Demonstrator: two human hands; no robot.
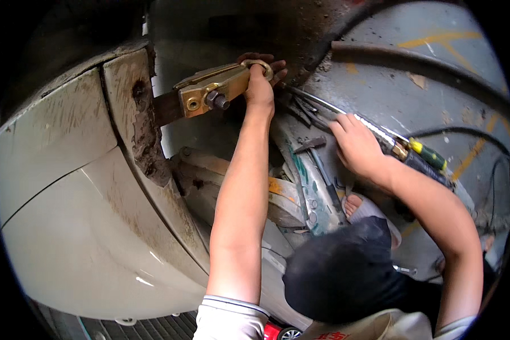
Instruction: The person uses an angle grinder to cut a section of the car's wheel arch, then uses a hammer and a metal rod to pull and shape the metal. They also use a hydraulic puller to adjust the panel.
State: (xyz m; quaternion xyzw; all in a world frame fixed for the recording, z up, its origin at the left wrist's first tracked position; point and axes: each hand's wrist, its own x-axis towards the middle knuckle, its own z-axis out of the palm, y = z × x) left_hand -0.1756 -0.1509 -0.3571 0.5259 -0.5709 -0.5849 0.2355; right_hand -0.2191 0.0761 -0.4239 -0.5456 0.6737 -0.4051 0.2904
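A gold-coloured pulling clamp (216, 90) with a large bolt and nut juts out from the rusted edge of a white vehicle panel (139, 113). My left hand (259, 79) is at the clamp's far end, its thumb over the ring (248, 61) and its fingers behind it. My right hand (360, 144) reaches over a pile of tools, near a long shiny metal bar (323, 103); its fingertips point down and are partly hidden and blurred. Beside that hand lie a hammer (323, 164) and a screwdriver (428, 153) with a yellow and dark green handle.
A worn green and white beam (311, 192) runs below the hammer. A curved metal rail (413, 62) crosses the grey floor (447, 107) with yellow lines. Black hose (459, 131) lies at the right. My dark-clad knee (340, 266) and sandaled foot (354, 205) are below.
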